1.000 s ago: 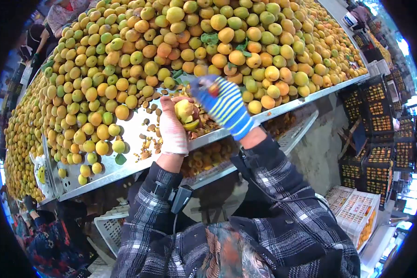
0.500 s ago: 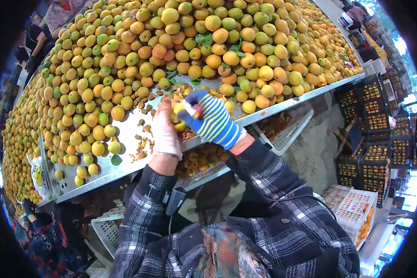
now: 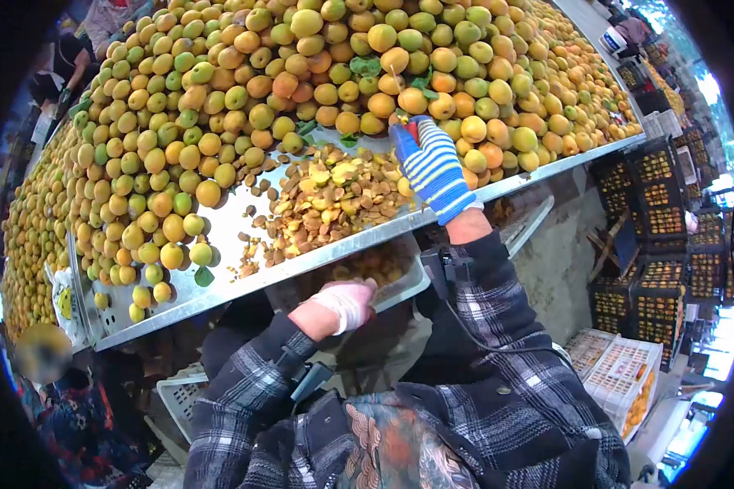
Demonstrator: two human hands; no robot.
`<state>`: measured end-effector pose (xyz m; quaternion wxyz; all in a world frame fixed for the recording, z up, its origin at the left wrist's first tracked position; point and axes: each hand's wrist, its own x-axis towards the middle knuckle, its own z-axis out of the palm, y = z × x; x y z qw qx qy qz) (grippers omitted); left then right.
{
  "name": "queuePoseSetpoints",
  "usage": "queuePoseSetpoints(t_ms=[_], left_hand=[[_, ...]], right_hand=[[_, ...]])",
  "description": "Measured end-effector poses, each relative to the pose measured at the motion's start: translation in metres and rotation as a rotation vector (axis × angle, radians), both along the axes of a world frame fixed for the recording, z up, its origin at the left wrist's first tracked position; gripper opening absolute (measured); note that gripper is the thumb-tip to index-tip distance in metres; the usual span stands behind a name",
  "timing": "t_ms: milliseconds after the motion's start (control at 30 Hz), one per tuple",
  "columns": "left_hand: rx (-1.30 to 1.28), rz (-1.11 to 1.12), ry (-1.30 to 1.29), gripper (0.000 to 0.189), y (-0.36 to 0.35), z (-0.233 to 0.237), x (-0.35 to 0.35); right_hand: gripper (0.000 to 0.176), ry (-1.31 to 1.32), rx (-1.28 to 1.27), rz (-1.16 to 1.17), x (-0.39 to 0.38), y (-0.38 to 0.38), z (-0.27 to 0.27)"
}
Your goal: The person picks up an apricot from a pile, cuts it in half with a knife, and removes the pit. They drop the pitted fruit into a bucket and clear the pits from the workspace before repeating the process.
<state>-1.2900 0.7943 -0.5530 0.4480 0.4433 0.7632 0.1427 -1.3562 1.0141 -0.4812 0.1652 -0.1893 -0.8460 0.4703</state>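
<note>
Head view: right hand (image 3: 442, 173), blue-and-white striped glove, is over the front edge of the surface (image 3: 227, 226); its fingers (image 3: 405, 140) are curled round a red item (image 3: 413, 129), mostly hidden, can't tell exactly what; fruit heap (image 3: 285, 85) sits just beyond those fingers and spreads well off to their left and right, yellow to green; leaves (image 3: 365, 67) lie on the heap beyond the same fingers, slightly left.

Scraps (image 3: 334, 191), brown and yellow, lie spread on the surface left of the right fingers and beyond the left ones; a lone leaf (image 3: 204, 277) is well left of both hands, near the front edge, next to loose fruit.

Left hand (image 3: 347, 304), pale pink-and-white glove, is below the front edge, nearer the body than the right; its fingers point toward the crate (image 3: 422, 283) under the surface, right by it; fingertips turned away, can't tell if they grasp anything or touch the crate; more pieces in the crate, just beyond those fingers, partly shaded.

Farther out: white crates (image 3: 628, 363) and black crates (image 3: 659, 236) well right of the right fingers; bag (image 3: 67, 308) far left of the left ones.
</note>
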Motion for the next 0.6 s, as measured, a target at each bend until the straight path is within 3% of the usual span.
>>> queuePoseSetpoints(t_ms=[33,67,200,267,333,400,467,533,600], left_hand=[[0.062,0.032,0.235,0.04,-0.007,-0.011,0.0],[0.044,0.048,0.248,0.04,-0.008,0.001,-0.005],[-0.019,0.144,0.222,0.041,-0.01,0.062,-0.021],[0.084,0.022,0.012,0.039,-0.02,0.1,-0.048],[0.323,0.364,0.128,0.036,-0.039,0.115,-0.077],[0.435,0.881,0.456,0.031,-0.054,0.095,-0.122],[0.201,0.774,1.115,0.035,-0.076,0.074,-0.169],[-0.121,0.711,1.096,0.043,-0.088,0.058,-0.194],[-0.139,0.628,1.162,0.043,-0.09,0.049,-0.203]], right_hand=[[0.035,0.011,-0.01,0.012,0.001,-0.002,-0.002],[0.034,0.026,0.012,0.039,0.0,-0.004,-0.006],[0.032,0.024,0.031,0.073,0.0,-0.01,-0.01],[0.033,0.137,0.15,0.059,-0.001,-0.006,-0.011],[0.033,0.079,0.082,0.08,0.003,-0.008,0.001],[0.033,0.09,0.223,0.053,0.005,-0.012,0.001],[0.034,0.139,0.298,0.048,0.009,-0.021,0.009],[0.034,0.096,0.342,0.04,0.009,-0.025,0.01],[0.037,0.041,0.238,0.067,0.008,-0.028,0.008]])
